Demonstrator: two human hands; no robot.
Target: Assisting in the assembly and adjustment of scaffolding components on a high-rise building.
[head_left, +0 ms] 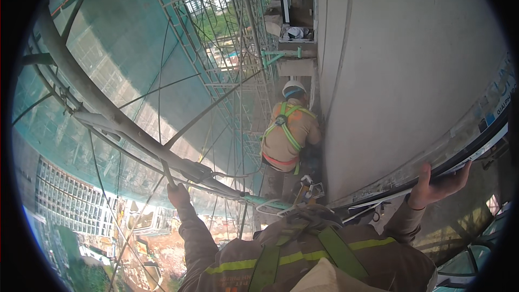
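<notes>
Left hand: the thin metal brace (pixel 168 174) is gripped by the left hand (pixel 178 196), its fingers closed around the rod just below the thick scaffold tube (pixel 119 116).
Right hand: the right hand (pixel 439 185) is held open, thumb and fingers spread, at the lower edge of the black-edged strip (pixel 459 158); whether the edge is pressed or merely neared cannot be told.
Brace and tube: the brace is placed on the person's left, where the thick tube is curved by the lens from upper left toward the middle; a dark coupler (pixel 195 171) is seen on the tube, just right of the brace.
Strip and wall: the strip is set along the near edge of the grey wall (pixel 400 75), on the right.
Own clothing: a dark jacket with a yellow-green band (pixel 232 266) is worn, crossed by green harness straps (pixel 338 249).
Co-worker: ahead, between scaffold and wall, a person (pixel 291 130) is seen from behind, bent forward; a white helmet (pixel 294 84) and a lime-green harness (pixel 280 120) are worn.
Beyond the scaffold: green netting (pixel 97 100) is hung on the left; far below, a building with a white grid (pixel 67 189) is seen.
</notes>
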